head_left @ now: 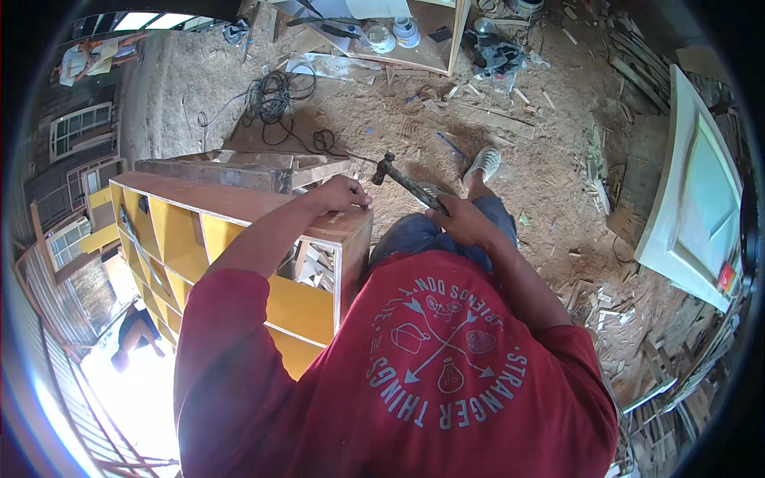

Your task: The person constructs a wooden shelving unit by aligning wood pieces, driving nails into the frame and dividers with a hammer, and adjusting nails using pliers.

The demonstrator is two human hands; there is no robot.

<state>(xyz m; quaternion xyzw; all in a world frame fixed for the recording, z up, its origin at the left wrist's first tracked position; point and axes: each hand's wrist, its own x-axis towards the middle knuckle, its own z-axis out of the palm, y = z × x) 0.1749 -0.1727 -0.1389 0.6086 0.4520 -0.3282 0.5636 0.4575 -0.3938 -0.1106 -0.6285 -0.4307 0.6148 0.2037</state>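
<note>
My left hand rests on the top corner of a wooden shelf unit with yellow compartments, fingers curled and pinched together at the board's edge. Anything small between the fingertips is too tiny to make out. My right hand grips the handle of a hammer. Its dark head is raised a little above and to the right of my left fingertips. My knees in blue jeans and one white shoe show below the hammer.
A rough wooden crate stands behind the shelf unit. A coil of black cable lies on the sawdust floor. A white door panel leans at the right, among wood scraps. A cluttered bench is at the back; another person crouches lower left.
</note>
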